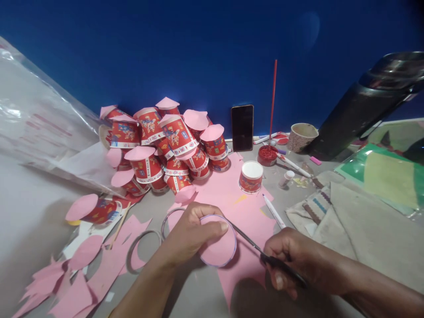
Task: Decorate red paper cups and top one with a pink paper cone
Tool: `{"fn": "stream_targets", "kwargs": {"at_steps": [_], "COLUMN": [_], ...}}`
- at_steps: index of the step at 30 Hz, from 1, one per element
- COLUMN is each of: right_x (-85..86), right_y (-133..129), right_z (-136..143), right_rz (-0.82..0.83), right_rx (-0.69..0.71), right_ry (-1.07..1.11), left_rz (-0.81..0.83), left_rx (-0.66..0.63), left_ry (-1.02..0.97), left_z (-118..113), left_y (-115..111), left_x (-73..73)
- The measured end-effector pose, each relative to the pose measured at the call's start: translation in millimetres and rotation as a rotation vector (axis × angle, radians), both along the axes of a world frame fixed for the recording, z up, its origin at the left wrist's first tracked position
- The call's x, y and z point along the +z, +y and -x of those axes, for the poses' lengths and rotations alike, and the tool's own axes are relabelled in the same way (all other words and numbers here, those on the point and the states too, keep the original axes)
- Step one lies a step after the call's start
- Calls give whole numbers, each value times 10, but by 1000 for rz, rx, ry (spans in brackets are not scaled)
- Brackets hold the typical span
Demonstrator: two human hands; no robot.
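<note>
Left fingers (216, 229) pinch round pink paper disc (217, 249); right fingers (277, 245) grip slim-bladed scissors (262, 255).

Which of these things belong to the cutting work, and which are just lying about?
Seemingly part of the work:
left hand, holding a pink paper disc
right hand, holding scissors
pink sheet
pink-topped red cups

Probably just lying about:
phone
dark flask
patterned paper cup
folded cloth

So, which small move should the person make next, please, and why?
Probably the left hand should slide its thumb slightly back on the pink paper circle: the thumb's end looks close to the tips of the scissors, which the right hand holds at the circle's edge.
</note>
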State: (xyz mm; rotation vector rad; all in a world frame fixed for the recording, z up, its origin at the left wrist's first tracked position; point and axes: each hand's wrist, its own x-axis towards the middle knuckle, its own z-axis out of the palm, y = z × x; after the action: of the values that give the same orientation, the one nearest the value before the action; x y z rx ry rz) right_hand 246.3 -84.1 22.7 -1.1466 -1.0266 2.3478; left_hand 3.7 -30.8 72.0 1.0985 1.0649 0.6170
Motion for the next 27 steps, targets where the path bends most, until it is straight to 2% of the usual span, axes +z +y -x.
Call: {"fn": "stream_targets", "kwargs": {"at_steps": [12,18,21,25,27], "right_x": [-8,35,130,286,303], "right_y": [-17,47,83,51,-24], "right_z": [3,-18,-90,-344,-545], "right_rz": [-50,-115,-269,-720,-901], "right_rx": [37,-28,-56,-94,-94], "right_ry": [-65,-124,-277,-710,-930], "left_rz": [42,42,-22,-39,-15], "left_rx": [-70,-40,16,146,222], "left_ry": [-51,18,54,4,-31], "left_z": [-48,-51,-48,-8,16], "left_y": [-3,-8,19,14,-29], "left_x": [17,-4,-36,-74,-86]}}
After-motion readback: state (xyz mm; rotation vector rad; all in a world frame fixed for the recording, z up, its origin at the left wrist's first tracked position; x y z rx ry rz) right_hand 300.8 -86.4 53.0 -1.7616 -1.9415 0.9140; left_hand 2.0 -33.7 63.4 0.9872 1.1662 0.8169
